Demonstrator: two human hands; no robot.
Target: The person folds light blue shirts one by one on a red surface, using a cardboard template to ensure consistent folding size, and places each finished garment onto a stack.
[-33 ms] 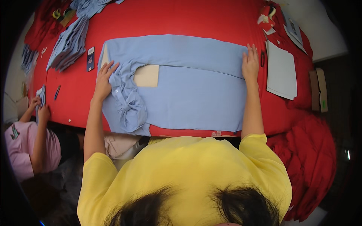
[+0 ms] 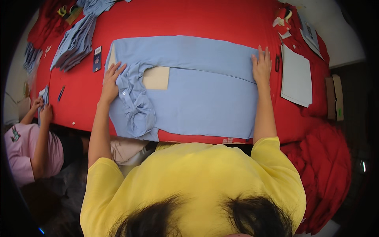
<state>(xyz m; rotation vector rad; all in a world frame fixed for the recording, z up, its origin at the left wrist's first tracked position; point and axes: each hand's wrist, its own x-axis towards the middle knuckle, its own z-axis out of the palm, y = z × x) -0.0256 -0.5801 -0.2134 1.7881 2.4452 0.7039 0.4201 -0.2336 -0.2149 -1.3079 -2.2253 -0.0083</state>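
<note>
Only the view has shifted slightly; the blue shirt (image 2: 209, 102) lies by the front edge of the red table (image 2: 189, 17), its far side apparently folded in, its near side not yet; left hand (image 2: 110, 90) and right hand (image 2: 262, 70) rest on opposite ends, fingers straight, parted.

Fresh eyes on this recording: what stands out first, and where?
The blue garment spread mid-frame on the red table, with the left hand at its left end and the right hand at its right. Next, the folded blue stack at upper left and pale sheets at right.
</note>
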